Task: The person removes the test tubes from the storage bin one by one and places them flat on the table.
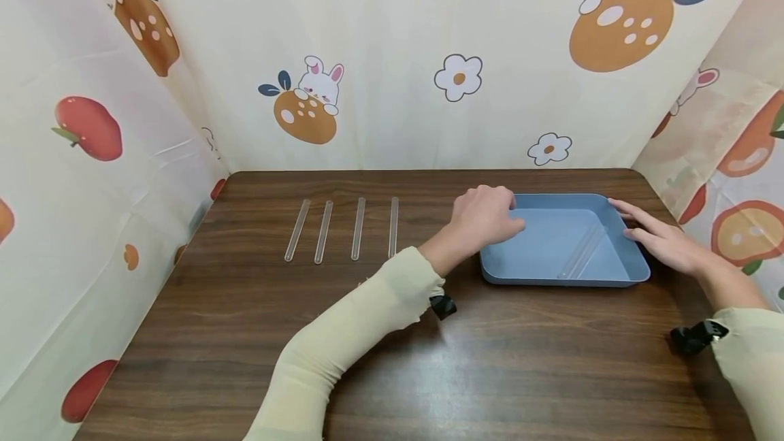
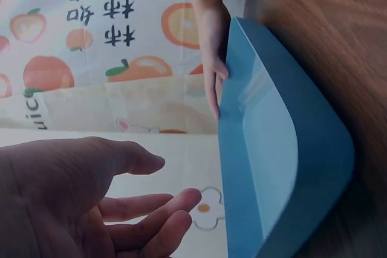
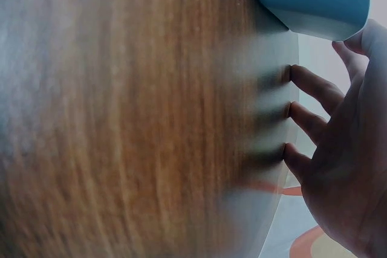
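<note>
Blue tray (image 1: 535,240) on table (image 1: 490,373); clear tubes (image 1: 578,252) inside, perhaps two. Left hand (image 1: 486,215) loosely spread, empty, near left rim. Right hand (image 1: 667,242) relaxed, touching right rim. Four more tubes (image 1: 324,231) leftward.

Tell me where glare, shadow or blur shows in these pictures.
Head view: pale glare on the table, lower middle; left wrist view: left hand dim against the brighter curtain; right wrist view: table grain blurred, right hand dark, smeared dark patches beside its fingertips.
</note>
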Demonstrator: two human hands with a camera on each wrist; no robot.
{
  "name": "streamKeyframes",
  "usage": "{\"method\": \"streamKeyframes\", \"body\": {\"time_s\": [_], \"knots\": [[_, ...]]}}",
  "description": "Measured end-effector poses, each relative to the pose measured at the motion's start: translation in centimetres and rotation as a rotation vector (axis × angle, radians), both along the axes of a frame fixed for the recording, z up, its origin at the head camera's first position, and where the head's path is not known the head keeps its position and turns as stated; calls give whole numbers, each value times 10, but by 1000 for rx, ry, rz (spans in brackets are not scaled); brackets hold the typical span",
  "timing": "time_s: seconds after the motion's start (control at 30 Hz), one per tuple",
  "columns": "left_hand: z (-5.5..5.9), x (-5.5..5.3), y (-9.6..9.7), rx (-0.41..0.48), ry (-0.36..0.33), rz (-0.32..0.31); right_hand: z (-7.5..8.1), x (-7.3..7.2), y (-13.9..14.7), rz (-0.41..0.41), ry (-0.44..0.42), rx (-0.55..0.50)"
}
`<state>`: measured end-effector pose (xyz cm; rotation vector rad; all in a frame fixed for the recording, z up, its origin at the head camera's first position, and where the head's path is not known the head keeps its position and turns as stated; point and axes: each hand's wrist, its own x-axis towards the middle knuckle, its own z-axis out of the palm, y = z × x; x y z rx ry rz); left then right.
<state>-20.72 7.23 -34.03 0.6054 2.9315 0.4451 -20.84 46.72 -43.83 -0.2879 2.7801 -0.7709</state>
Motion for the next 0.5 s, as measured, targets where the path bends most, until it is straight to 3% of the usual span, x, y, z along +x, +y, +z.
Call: {"method": "streamKeyframes", "body": {"time_s": [0.5], "knots": [[10, 5, 57, -42, -10, 18, -2, -6, 3, 10, 8, -24]]}}
